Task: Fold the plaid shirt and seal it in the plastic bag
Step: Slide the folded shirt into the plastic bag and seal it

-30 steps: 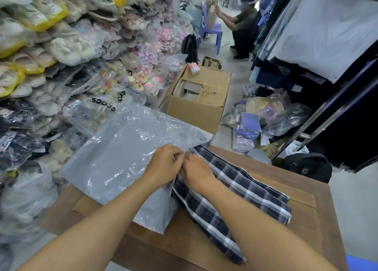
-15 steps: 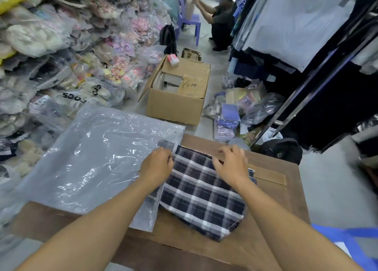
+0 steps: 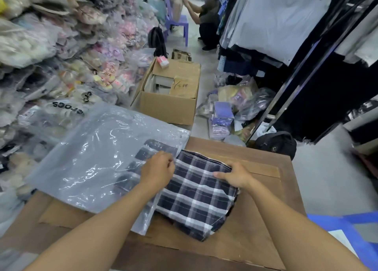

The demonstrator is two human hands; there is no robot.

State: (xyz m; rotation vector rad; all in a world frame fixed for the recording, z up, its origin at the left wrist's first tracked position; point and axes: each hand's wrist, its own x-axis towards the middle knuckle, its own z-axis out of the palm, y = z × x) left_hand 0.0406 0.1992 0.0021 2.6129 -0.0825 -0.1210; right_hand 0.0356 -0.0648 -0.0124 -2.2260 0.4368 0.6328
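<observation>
Two hands are laid on the folded plaid shirt [image 3: 196, 197], which lies on the table [image 3: 266, 219] with its left part pushed inside the plastic bag [image 3: 98, 158]. At the bag's mouth the left hand [image 3: 158, 169] is curled, its hold unclear. The shirt's far right edge is pinched by the right hand [image 3: 235, 175]. "Crocs" is printed on packs [image 3: 67, 107] behind; writing on the box [image 3: 167, 107] is illegible.
</observation>
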